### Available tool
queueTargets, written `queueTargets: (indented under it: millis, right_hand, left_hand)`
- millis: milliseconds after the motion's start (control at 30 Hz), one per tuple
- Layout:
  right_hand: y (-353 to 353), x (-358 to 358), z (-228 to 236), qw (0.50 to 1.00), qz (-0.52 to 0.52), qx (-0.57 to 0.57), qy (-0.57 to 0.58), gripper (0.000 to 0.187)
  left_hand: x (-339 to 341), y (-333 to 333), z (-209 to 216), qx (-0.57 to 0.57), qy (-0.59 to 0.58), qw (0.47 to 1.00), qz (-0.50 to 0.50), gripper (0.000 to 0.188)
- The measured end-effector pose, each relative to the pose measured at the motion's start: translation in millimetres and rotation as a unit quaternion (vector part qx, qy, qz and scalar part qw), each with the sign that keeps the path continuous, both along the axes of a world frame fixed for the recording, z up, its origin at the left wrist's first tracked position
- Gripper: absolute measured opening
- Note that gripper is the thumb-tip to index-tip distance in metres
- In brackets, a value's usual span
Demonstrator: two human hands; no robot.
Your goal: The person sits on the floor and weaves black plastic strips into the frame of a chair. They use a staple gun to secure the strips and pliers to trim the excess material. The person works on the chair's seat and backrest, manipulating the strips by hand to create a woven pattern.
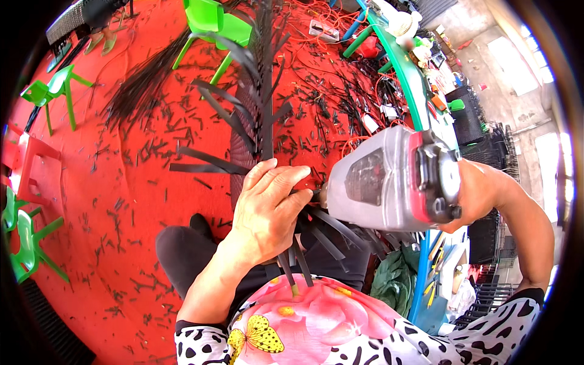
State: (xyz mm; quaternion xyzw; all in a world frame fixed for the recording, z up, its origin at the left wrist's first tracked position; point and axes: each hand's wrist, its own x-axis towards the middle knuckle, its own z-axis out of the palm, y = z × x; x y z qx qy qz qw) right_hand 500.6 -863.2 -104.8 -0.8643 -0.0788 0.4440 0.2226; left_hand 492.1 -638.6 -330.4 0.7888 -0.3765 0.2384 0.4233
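My right hand (468, 194) is closed on a grey power tool (389, 179) with a red band and a black cap; it looks like a nail gun. The tool hides most of that hand's fingers. Its narrow nose points left, right beside the fingertips of my left hand (267, 210). Those left fingers are bent and pressed onto the edge of a long black woven panel (244, 143), where flat black strips (210, 163) stick out on both sides. What exactly lies under the fingertips is hidden. More loose strip ends (325, 240) hang over my lap.
Cut black scraps litter the red floor (146, 225). Green chairs (228, 30) stand ahead and at left, near a red stool (30, 164). A bundle of long strips (146, 82) lies ahead left. On my right runs a cluttered green-edged table (409, 79); cables lie near it.
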Motion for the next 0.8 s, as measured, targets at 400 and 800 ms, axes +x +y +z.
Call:
queueTargets:
  millis: [400, 800]
  right_hand:
    - [-26, -39, -6, 0.995, -0.047, -0.003, -0.090, 0.042]
    - [-201, -125, -55, 0.831, -0.414, 0.184, -0.321, 0.054]
  left_hand:
    - [-2, -5, 6, -0.030, 0.024, 0.999, -0.008, 0.023]
    - [-8, -16, 27, 0.074, 0.046, 0.996, 0.018, 0.017]
